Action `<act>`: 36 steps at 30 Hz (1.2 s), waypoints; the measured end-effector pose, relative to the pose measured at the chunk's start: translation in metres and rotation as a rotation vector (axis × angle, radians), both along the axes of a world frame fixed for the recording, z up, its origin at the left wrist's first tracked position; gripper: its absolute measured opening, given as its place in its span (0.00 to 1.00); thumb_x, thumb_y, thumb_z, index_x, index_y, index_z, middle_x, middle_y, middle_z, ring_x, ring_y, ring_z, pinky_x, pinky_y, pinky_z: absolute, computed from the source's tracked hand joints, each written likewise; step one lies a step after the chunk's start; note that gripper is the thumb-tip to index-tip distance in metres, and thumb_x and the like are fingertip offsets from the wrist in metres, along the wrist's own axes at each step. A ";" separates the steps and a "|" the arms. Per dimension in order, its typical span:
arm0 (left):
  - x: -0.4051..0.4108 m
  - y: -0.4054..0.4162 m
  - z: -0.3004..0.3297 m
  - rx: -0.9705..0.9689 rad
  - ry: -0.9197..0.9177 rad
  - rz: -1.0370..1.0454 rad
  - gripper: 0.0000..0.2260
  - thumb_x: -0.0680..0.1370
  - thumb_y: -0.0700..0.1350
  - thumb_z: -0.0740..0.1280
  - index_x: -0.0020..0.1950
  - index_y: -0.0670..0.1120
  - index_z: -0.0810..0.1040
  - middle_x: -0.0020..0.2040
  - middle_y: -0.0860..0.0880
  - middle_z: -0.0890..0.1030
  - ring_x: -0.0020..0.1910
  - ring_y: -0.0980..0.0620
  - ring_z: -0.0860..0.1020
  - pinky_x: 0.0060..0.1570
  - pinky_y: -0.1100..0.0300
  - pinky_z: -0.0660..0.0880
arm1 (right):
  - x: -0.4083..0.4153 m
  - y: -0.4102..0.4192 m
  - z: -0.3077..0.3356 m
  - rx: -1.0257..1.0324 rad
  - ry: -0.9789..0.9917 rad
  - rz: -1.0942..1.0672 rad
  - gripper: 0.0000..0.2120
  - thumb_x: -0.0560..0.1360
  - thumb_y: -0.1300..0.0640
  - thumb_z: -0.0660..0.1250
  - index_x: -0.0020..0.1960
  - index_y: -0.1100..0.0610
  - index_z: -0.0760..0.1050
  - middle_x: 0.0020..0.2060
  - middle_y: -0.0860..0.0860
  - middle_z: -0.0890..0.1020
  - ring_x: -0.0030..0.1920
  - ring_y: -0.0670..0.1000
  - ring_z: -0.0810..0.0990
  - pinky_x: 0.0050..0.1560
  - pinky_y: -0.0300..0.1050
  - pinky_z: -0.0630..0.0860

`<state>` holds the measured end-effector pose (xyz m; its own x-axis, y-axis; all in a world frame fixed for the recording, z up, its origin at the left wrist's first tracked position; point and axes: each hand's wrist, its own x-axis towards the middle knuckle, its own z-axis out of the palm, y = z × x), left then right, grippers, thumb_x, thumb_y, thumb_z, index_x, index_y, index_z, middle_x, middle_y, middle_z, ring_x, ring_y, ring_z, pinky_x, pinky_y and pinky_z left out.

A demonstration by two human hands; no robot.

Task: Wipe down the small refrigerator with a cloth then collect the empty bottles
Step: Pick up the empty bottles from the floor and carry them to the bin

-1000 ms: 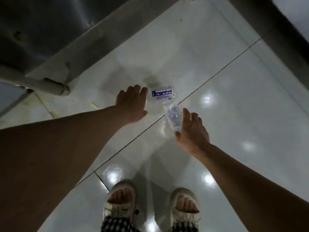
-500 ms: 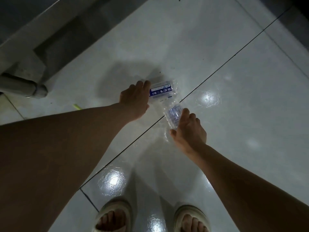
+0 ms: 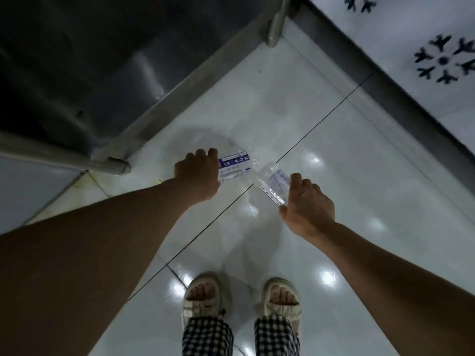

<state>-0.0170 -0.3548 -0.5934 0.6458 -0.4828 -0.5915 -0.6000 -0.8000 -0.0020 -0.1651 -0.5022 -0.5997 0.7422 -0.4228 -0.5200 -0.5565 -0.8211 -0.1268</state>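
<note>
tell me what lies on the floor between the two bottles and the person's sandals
In the head view, only bare glossy tile crossed by a dark grout line lies between the bottles and the sandals.

I note two printed labels, neither legible. The clear bottle gripped in my left hand bears a wrapper with a dark blue band carrying white characters, too small and blurred to read. The second bottle, gripped in my right hand, has a pale label with fine print and a strip of dark characters along its edge, likewise unreadable. No numbers or brand can be made out.
</note>
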 end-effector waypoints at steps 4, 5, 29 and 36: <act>-0.001 -0.003 0.094 0.002 -0.016 -0.024 0.26 0.75 0.53 0.67 0.66 0.43 0.61 0.60 0.41 0.72 0.58 0.42 0.74 0.51 0.49 0.74 | 0.006 -0.008 0.097 -0.030 -0.006 -0.029 0.22 0.74 0.52 0.66 0.63 0.59 0.61 0.55 0.56 0.74 0.56 0.57 0.74 0.42 0.46 0.66; -0.002 -0.004 0.117 -0.002 -0.018 -0.028 0.26 0.75 0.53 0.67 0.66 0.43 0.61 0.60 0.41 0.72 0.58 0.42 0.73 0.51 0.49 0.74 | 0.007 -0.009 0.122 -0.038 -0.008 -0.036 0.22 0.74 0.53 0.65 0.63 0.58 0.61 0.55 0.56 0.74 0.56 0.57 0.74 0.41 0.46 0.66; -0.165 -0.059 0.560 -0.307 -0.200 -0.522 0.22 0.75 0.52 0.67 0.64 0.45 0.65 0.62 0.44 0.72 0.60 0.44 0.72 0.51 0.53 0.72 | -0.239 0.008 0.578 -0.396 -0.131 -0.504 0.26 0.71 0.51 0.67 0.63 0.58 0.61 0.55 0.56 0.75 0.55 0.58 0.75 0.43 0.47 0.67; -0.295 -0.048 0.614 -0.394 -0.222 -0.673 0.22 0.76 0.51 0.64 0.65 0.44 0.63 0.62 0.43 0.72 0.60 0.43 0.72 0.50 0.52 0.71 | -0.383 0.047 0.630 -0.500 -0.124 -0.632 0.26 0.71 0.49 0.67 0.62 0.57 0.62 0.56 0.55 0.75 0.56 0.57 0.75 0.43 0.46 0.66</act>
<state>-0.3117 -0.4026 0.0206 0.2249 -0.9558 -0.1894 -0.9717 -0.2344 0.0287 -0.5478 -0.4554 0.0299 0.3253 -0.9415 -0.0887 -0.9398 -0.3322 0.0803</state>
